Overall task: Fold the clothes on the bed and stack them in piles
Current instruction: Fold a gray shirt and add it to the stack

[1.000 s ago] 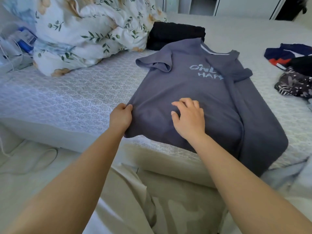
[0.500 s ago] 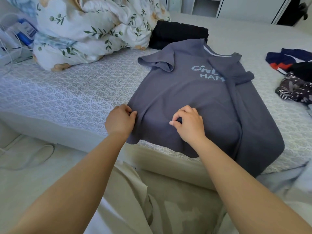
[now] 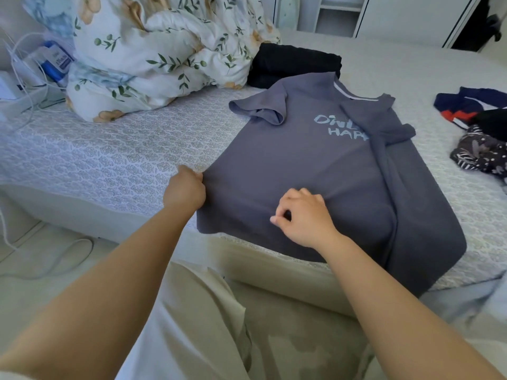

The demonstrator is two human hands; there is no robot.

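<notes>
We see the grey T-shirt (image 3: 315,171) lying on the bed (image 3: 109,160), collar far, hem near, its unfolded left side nearest our left hand (image 3: 185,192), which pinches that edge while our right hand (image 3: 303,218) pinches mid-hem cloth.

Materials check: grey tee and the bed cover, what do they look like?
Tee: soft matte knit, likely cotton jersey; it drapes limp over the bed edge and puckers where the right hand pinches it. Bed cover: white textile with a raised repeating pattern, possibly quilted or jacquard; hard to tell which.
</notes>
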